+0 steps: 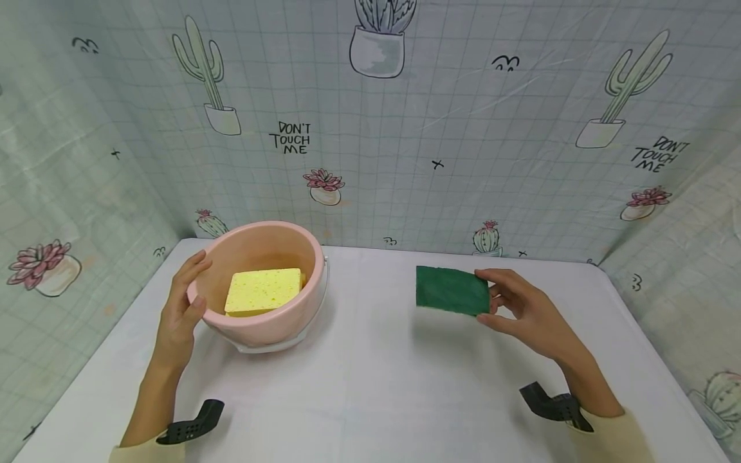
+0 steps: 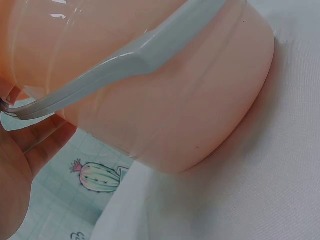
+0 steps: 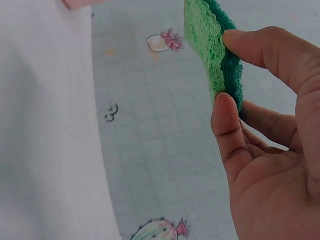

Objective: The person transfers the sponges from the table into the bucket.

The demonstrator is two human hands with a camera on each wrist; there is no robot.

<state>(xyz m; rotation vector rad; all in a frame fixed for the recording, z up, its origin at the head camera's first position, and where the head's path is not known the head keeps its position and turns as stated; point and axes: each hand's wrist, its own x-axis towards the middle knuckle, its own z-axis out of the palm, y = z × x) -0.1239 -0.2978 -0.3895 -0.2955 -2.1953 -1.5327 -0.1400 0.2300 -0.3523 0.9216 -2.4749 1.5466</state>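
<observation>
On the left of the head view a pink bucket (image 1: 272,325) with a pale handle (image 2: 115,65) stands on the table, slightly tilted. My left hand (image 1: 178,321) grips its rim from the left side, the thumb near the inner edge. A yellow sponge (image 1: 263,291) lies inside the bucket. To the right, my right hand (image 1: 523,312) pinches the right end of a green scouring sponge (image 1: 451,290) above the table. The right wrist view shows its light green sponge layer and dark green scouring layer between thumb and fingers.
A white-covered table (image 1: 359,399) lies below both hands. Behind it and at both sides hangs a grid-patterned curtain (image 1: 359,161) printed with cacti and lettering. A black strap mount (image 1: 193,424) sits on the left wrist, another black mount (image 1: 556,406) on the right.
</observation>
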